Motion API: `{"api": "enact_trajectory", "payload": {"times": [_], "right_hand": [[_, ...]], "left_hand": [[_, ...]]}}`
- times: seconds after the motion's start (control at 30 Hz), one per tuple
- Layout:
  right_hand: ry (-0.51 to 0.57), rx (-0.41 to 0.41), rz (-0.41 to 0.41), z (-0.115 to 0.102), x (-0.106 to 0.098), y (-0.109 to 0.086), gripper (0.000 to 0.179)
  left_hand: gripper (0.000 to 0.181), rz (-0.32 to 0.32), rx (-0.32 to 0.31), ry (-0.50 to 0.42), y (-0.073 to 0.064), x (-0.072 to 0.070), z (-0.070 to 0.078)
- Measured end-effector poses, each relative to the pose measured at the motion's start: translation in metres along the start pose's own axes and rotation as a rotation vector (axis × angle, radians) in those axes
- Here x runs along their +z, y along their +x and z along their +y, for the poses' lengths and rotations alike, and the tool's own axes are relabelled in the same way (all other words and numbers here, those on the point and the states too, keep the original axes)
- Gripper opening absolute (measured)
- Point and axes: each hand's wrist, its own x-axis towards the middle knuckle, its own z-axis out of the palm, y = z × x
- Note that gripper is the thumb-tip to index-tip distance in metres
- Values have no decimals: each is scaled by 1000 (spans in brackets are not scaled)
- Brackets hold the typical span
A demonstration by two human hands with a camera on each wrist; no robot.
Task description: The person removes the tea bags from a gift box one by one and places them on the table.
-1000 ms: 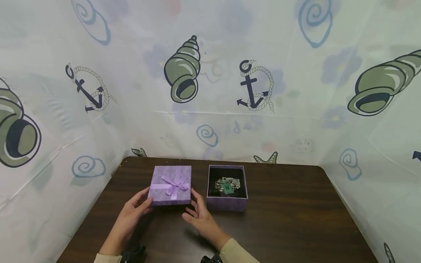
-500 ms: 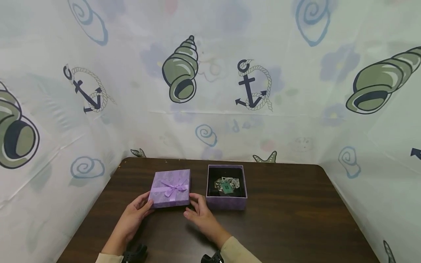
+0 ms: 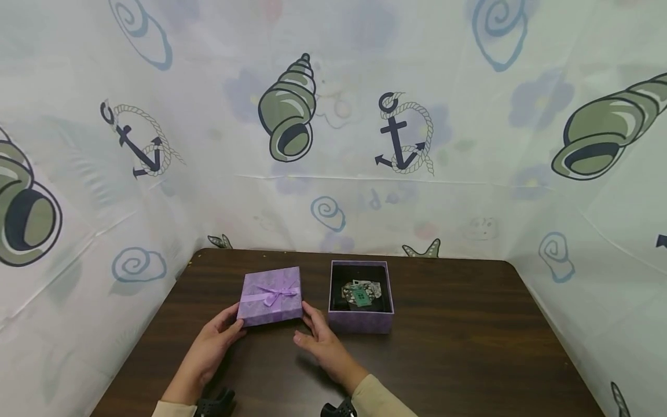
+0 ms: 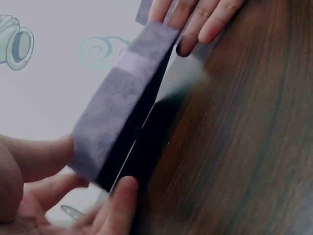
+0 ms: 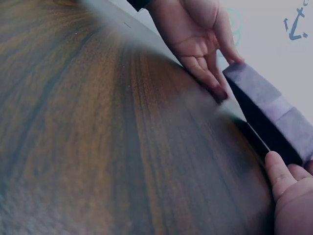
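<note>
A lilac gift box lid (image 3: pixel 260 315) with a ribbon bow is held tilted over the table, its dark inside showing in both wrist views. My left hand (image 3: pixel 211 344) grips its near left corner, the thumb against the side wall. At the lid's right side, my right hand (image 3: pixel 328 347) touches the edge with extended fingers while its thumb stays apart. To the right of the lid stands the purple box base (image 3: pixel 359 322), uncovered. Inside it lies a small green and patterned piece (image 3: pixel 361 295) on the black bottom.
The dark wooden table (image 3: pixel 458 341) has rounded far corners. Behind it and on both sides hangs a white cloth (image 3: pixel 354 150) printed with shells and anchors. A black strap (image 3: pixel 215 402) sits on the left wrist, and another strap (image 3: pixel 339 408) on the right.
The lid has turned slightly counterclockwise, its far left corner coming nearer. Both hands have shifted a little with it. The box base has stayed in place.
</note>
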Motion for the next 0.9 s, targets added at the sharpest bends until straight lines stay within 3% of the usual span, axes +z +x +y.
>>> {"api": "enact_trajectory", "payload": {"times": [0.2, 0.43, 0.67, 0.9], "right_hand": [[18, 0, -13, -1, 1, -2, 68], [-11, -38, -70, 4, -1, -4, 77], [7, -14, -69, 2, -2, 0, 77], [7, -28, -81, -2, -2, 2, 74]], "left_hand": [[67, 95, -87, 37, -3, 1, 1], [69, 76, -88, -14, -7, 1, -1], [67, 83, -98, -75, -5, 2, 5], [69, 68, -89, -44, -3, 1, 8]]}}
